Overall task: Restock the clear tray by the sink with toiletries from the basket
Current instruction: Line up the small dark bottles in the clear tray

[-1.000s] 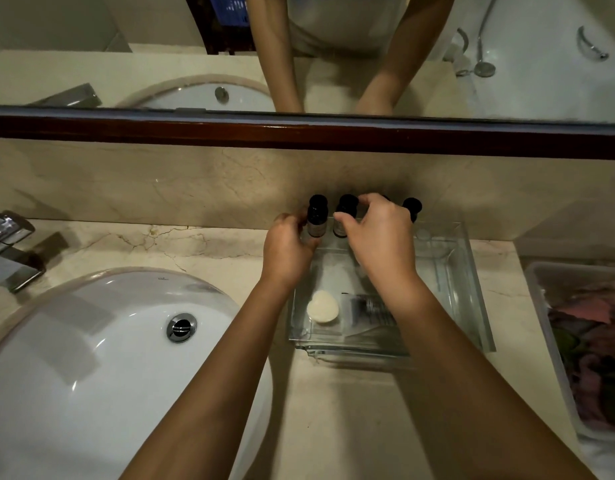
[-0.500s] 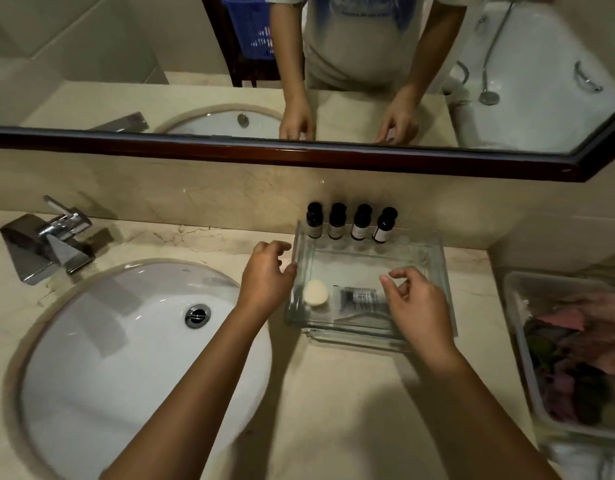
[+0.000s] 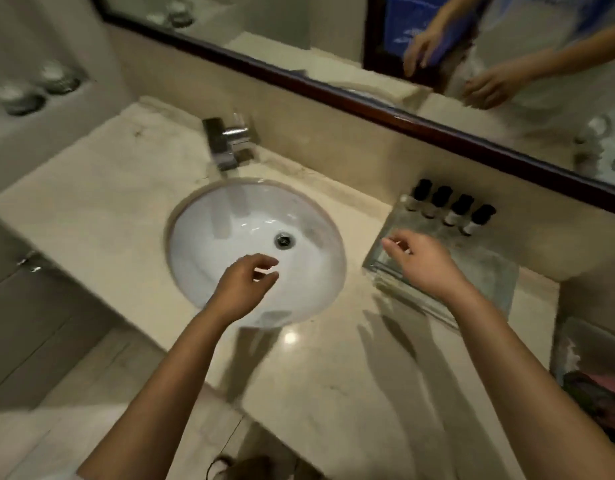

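Note:
The clear tray [image 3: 489, 278] lies on the marble counter to the right of the sink, blurred by camera motion. Several small black-capped bottles [image 3: 451, 211] stand in a row along its far edge by the wall. My right hand [image 3: 422, 263] hovers over the tray's left part with loosely curled fingers and holds nothing. Above the white sink basin [image 3: 223, 237], my left hand [image 3: 245, 287] hangs, fingers relaxed, empty. The tray's other contents are hidden by my right hand and blur.
A chrome faucet [image 3: 230, 142] stands behind the basin. A mirror with a dark wood frame [image 3: 333, 91] runs along the wall. A clear bin with pinkish items [image 3: 593, 382] sits at the right edge. The counter's front edge drops to the floor at lower left.
The view has swung left and pulled back. Both hands have let go of the tray and lifted; my left hand moved from the tray's left edge to over the basin.

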### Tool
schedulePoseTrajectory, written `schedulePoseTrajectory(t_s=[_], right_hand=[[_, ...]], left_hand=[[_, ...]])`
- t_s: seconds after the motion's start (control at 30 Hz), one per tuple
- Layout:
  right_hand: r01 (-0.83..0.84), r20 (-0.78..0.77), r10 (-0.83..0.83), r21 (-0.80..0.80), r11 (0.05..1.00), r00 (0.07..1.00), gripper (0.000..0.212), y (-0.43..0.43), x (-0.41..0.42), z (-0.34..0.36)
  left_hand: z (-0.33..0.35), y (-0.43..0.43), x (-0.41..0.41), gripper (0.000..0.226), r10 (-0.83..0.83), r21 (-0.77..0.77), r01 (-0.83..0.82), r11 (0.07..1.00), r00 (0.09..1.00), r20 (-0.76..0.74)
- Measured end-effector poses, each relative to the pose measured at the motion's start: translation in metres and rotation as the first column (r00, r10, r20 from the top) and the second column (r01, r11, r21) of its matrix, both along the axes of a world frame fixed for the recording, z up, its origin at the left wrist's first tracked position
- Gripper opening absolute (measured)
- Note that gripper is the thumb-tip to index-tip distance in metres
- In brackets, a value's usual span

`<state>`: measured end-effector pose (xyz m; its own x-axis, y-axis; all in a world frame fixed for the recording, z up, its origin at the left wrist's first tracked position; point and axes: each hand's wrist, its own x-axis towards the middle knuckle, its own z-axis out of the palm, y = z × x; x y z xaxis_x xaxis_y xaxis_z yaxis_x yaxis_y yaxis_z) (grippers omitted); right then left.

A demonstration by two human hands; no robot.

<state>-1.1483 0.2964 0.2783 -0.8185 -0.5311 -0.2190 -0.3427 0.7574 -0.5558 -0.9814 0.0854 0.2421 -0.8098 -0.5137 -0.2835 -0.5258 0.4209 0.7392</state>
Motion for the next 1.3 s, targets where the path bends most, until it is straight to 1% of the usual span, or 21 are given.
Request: schedulePoseTrajectory(t_s=[0.07,0.13,0.2,0.3,0.37,0.47,0.53,0.6,0.63,0.73,0.77,0.83,0.93,1.07,1.17,1.27,1.3], right_hand=[[-0.130,-0.003,0.130,0.028,0.991,0.991,0.029,-0.035,0.026,0.009],[-0.252,-0.004,0.252,0.034,0.967,0.968,0.027,-0.070,0.055,0.018],[-0.376,-0.013,0.376,0.008,0.926,0.926,0.025,-0.111,0.095,0.030],[-0.531,-0.026,0.530,-0.015,0.847,0.847,0.026,-0.171,0.168,0.049],[-0.637,-0.043,0.636,-0.050,0.769,0.771,0.026,-0.212,0.231,0.063],[-0.765,-0.081,0.762,-0.122,0.632,0.643,0.026,-0.264,0.334,0.083],[-0.842,-0.121,0.838,-0.178,0.509,0.532,0.027,-0.292,0.413,0.095],[-0.895,-0.167,0.890,-0.227,0.384,0.424,0.026,-0.312,0.492,0.106],[-0.909,-0.180,0.905,-0.246,0.338,0.385,0.026,-0.318,0.522,0.112],[-0.952,-0.191,0.955,-0.251,0.177,0.228,0.029,-0.333,0.620,0.126],[-0.961,-0.188,0.966,-0.247,0.127,0.176,0.029,-0.337,0.648,0.129],[-0.968,-0.181,0.980,-0.247,0.035,0.081,0.030,-0.342,0.692,0.131],[-0.972,-0.163,0.985,-0.214,-0.093,-0.059,0.031,-0.350,0.753,0.128],[-0.948,-0.115,0.971,-0.219,-0.229,-0.208,0.030,-0.363,0.814,0.112],[-0.925,-0.063,0.949,-0.212,-0.315,-0.308,0.030,-0.378,0.853,0.090],[-0.875,0.001,0.882,-0.131,-0.466,-0.470,0.032,-0.395,0.891,0.068],[-0.854,0.040,0.858,-0.126,-0.504,-0.512,0.031,-0.398,0.900,0.061]], left_hand=[[0.000,-0.024,0.062,0.022,0.157,-0.001,-0.157,0.988,0.988,0.011],[0.003,-0.043,0.122,0.023,0.303,-0.009,-0.303,0.953,0.953,0.028],[0.011,-0.060,0.190,0.024,0.451,0.004,-0.451,0.892,0.892,0.032],[0.028,-0.076,0.293,0.023,0.631,0.005,-0.631,0.775,0.775,0.033],[0.040,-0.083,0.369,0.022,0.736,-0.019,-0.736,0.677,0.676,0.019],[0.054,-0.084,0.484,0.017,0.831,-0.038,-0.830,0.557,0.557,0.013],[0.062,-0.072,0.564,0.015,0.888,-0.037,-0.887,0.460,0.460,0.015],[0.070,-0.051,0.641,0.019,0.939,-0.062,-0.937,0.344,0.345,-0.002],[0.071,-0.043,0.669,0.020,0.958,-0.062,-0.956,0.287,0.288,0.000],[0.074,-0.001,0.755,0.020,0.998,0.012,-0.999,0.051,0.052,0.020],[0.072,0.013,0.777,0.020,1.000,0.037,-0.999,-0.015,-0.014,0.024],[0.066,0.036,0.810,0.020,0.993,0.077,-0.991,-0.112,-0.110,0.035],[0.057,0.069,0.844,0.019,0.972,0.122,-0.965,-0.230,-0.223,0.068],[0.043,0.094,0.869,0.012,0.925,0.171,-0.911,-0.375,-0.353,0.142],[0.032,0.093,0.887,0.006,0.893,0.199,-0.875,-0.442,-0.409,0.186],[0.019,0.077,0.911,0.009,0.851,0.175,-0.838,-0.517,-0.481,0.210],[0.018,0.069,0.915,0.009,0.844,0.170,-0.832,-0.528,-0.492,0.215]])
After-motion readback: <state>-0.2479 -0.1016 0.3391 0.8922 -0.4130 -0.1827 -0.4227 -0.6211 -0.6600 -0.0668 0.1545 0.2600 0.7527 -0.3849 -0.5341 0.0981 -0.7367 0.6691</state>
